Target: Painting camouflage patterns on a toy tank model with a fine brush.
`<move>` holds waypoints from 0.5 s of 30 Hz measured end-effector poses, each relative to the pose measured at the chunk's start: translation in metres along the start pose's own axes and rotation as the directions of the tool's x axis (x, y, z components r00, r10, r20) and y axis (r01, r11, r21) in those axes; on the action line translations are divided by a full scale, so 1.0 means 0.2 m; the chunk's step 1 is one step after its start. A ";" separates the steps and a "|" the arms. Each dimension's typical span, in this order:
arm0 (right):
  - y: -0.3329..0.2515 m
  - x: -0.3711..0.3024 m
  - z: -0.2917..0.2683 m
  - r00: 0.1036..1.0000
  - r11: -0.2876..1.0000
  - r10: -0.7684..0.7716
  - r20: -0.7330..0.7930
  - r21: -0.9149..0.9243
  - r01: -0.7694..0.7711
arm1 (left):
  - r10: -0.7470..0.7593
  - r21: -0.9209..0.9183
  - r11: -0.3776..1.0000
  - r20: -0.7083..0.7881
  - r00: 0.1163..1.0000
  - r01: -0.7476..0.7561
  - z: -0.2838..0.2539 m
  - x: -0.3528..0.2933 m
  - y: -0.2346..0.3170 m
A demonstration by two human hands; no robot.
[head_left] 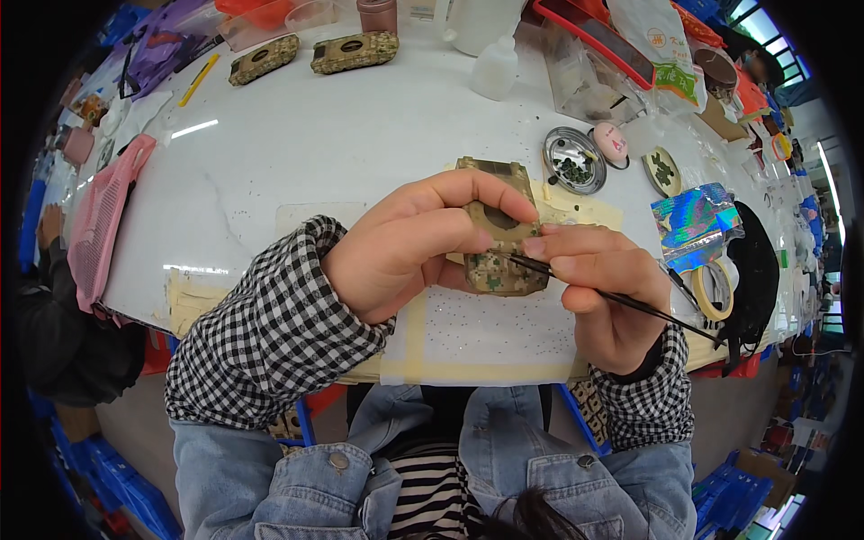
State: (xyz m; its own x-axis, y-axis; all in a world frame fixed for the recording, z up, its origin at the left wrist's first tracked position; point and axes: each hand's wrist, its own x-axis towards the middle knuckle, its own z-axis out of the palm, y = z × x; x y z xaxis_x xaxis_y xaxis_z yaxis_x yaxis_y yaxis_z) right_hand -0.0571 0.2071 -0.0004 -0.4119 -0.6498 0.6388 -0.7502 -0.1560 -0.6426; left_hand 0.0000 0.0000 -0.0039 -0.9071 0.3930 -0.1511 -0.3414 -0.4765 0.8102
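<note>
A camouflage-patterned model tank hull [504, 270] with a round dark opening is held above the white table by my left hand [414, 225], whose fingers curl around its left side and over its top. In my right hand [612, 283] is a pair of black tweezers [643, 312], pinched between thumb and fingers. The tips of the tweezers reach the hull's near part, close to my left thumb. Whether they grip a small piece there I cannot tell. Farther right, a round metal dish [576, 184] holds many small dark green parts.
Two more camouflage hulls [355, 52] stand at the back left, near a yellow pen [199, 79]. A white squeeze bottle [495, 67] stands at the back. On the right lie a tape roll [714, 290], a shiny holographic pouch [695, 225] and an oval dish [662, 171].
</note>
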 end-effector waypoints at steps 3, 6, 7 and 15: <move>0.00 0.00 0.00 1.000 1.000 -0.001 -0.010 0.000 0.001 | -0.002 -0.002 1.000 0.001 1.000 0.002 0.00 0.00 0.00; -0.01 0.00 0.00 1.000 1.000 0.018 -0.014 0.004 -0.018 | -0.002 0.001 1.000 0.004 1.000 0.002 0.00 0.00 0.00; -0.01 0.00 0.00 1.000 1.000 0.027 -0.015 0.006 -0.027 | -0.001 0.003 1.000 0.004 1.000 0.001 0.00 0.00 0.00; -0.01 -0.01 0.01 0.994 0.995 0.095 -0.061 0.045 -0.093 | 0.000 0.000 1.000 0.009 1.000 0.000 0.00 0.00 0.00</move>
State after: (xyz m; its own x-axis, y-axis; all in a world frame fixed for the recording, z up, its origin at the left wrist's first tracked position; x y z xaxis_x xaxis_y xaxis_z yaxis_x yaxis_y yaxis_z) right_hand -0.0542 0.2080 -0.0013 -0.5124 -0.6152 0.5991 -0.6846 -0.1285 -0.7175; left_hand 0.0000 -0.0006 -0.0036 -0.9047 0.4003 -0.1461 -0.3417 -0.4766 0.8100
